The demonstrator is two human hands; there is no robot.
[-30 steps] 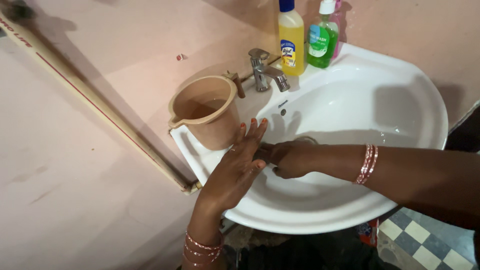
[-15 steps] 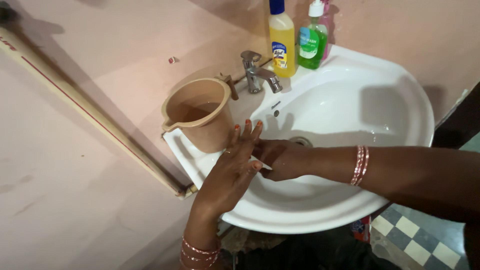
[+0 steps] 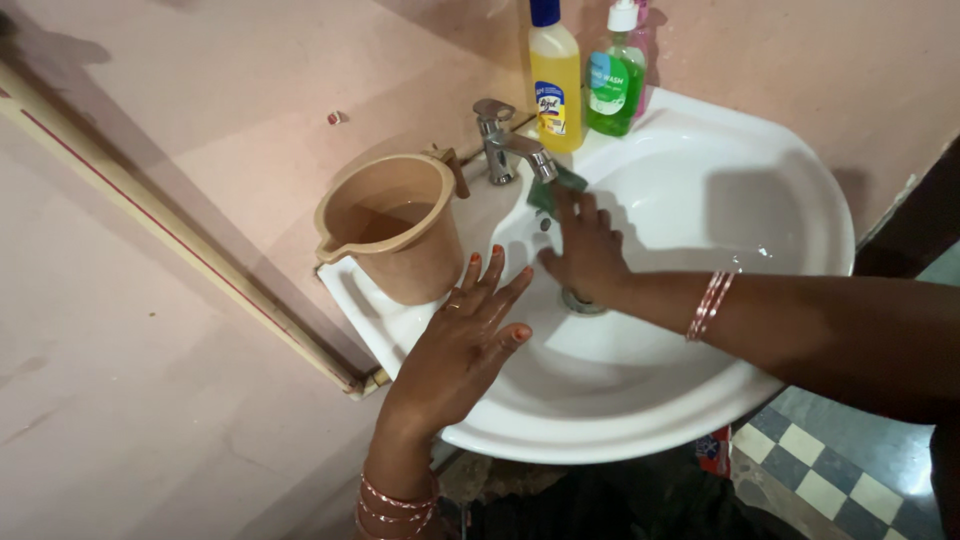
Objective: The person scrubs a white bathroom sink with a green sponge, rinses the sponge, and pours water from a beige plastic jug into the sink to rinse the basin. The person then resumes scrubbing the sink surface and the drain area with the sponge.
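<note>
A white wash basin point(image 3: 790, 190) is fixed to a pink wall. My left hand point(image 3: 465, 340) hovers over the basin's left side, palm down, fingers spread, holding nothing. My right hand point(image 3: 590, 255) reaches across the bowl toward the metal tap point(image 3: 505, 140). Its fingers press a dark green scrub pad point(image 3: 547, 195) against the basin wall just below the spout. The drain point(image 3: 580, 302) shows partly under the right wrist. Bangles are on both wrists.
A tan plastic mug point(image 3: 395, 235) with water stands on the basin's left ledge, close to my left hand. A yellow bottle point(image 3: 555, 85) and a green soap bottle point(image 3: 612, 85) stand behind the tap. A thin pipe point(image 3: 180, 240) runs diagonally along the wall. Checked floor tiles point(image 3: 830, 470) show at lower right.
My hands were together over the bowl. The right hand has moved up to the tap with the green pad; the left hand stayed, fingers spread.
</note>
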